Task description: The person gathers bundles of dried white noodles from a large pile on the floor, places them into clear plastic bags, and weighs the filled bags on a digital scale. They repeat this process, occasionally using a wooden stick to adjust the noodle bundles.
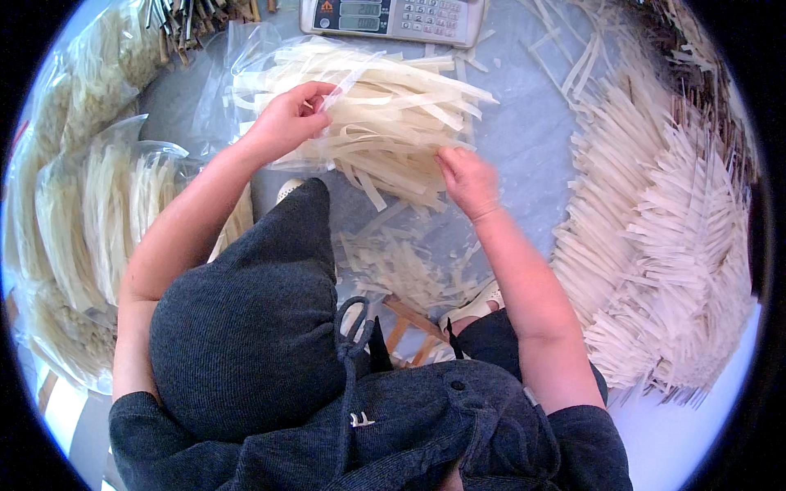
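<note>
Before me lies a loose bundle of pale, flat dried strips (pixel 417 123), its left end inside a clear plastic bag (pixel 245 67). My left hand (pixel 295 119) pinches the edge of the bag's mouth between thumb and fingers, over the bundle's left part. At the bundle's lower right, my right hand (pixel 470 178) has its fingers closed on the ends of some strips.
A digital scale (pixel 393 18) stands beyond the bundle. Filled plastic bags of strips (pixel 98 227) lie at left, with dark sticks (pixel 184 24) behind. A large heap of strips (pixel 657 245) rises at right. Scraps (pixel 405 264) lie between my feet near a wooden stool (pixel 411 325).
</note>
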A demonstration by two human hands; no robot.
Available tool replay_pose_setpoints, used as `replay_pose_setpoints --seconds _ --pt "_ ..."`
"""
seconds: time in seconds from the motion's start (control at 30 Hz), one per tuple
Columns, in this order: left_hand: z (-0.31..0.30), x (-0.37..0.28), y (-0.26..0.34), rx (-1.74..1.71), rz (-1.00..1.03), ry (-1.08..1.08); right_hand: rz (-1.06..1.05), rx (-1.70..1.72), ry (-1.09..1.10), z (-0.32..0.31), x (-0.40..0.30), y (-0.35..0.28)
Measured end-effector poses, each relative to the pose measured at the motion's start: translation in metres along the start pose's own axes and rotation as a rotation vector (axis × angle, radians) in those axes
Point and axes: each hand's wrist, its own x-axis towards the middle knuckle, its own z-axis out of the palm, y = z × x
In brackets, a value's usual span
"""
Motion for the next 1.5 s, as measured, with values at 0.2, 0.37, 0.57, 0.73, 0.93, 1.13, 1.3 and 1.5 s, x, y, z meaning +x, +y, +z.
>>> replay_pose_setpoints --seconds 0.2,0.37,0.57,0.73,0.93,1.13,1.3,1.5 --pt "0.012 -0.016 0.006 -0.002 -0.005 -0.044 -0.052 -0.050 -0.074 -0.008 0.004 -0.004" --pt "0.003 -0.017 -0.008 -0.015 0.056 -0.005 0.079 -0.002 -0.021 -0.012 0.009 0.015" --pt "0.048 -0.032 0.006 0.252 0.239 0.039 -0.181 -0.090 -0.112 -0.015 0.023 -0.049" --pt "0.057 -0.024 0.014 0.382 0.310 -0.055 -0.156 0.046 -0.025 0.004 0.040 -0.069" --pt "-0.043 0.012 0.019 0.357 0.401 0.426 0.338 0.592 0.287 -0.017 -0.013 0.022" --pt "-0.088 0.046 -0.050 0.119 0.004 0.323 1.177 1.486 0.360 0.058 -0.016 0.000" --pt "-0.084 0.033 -0.041 0.354 -0.031 0.262 1.019 1.402 0.208 0.016 0.022 -0.036" --pt "-0.063 0.054 -0.079 0.615 0.127 0.258 0.968 1.288 0.086 0.031 0.016 -0.032"
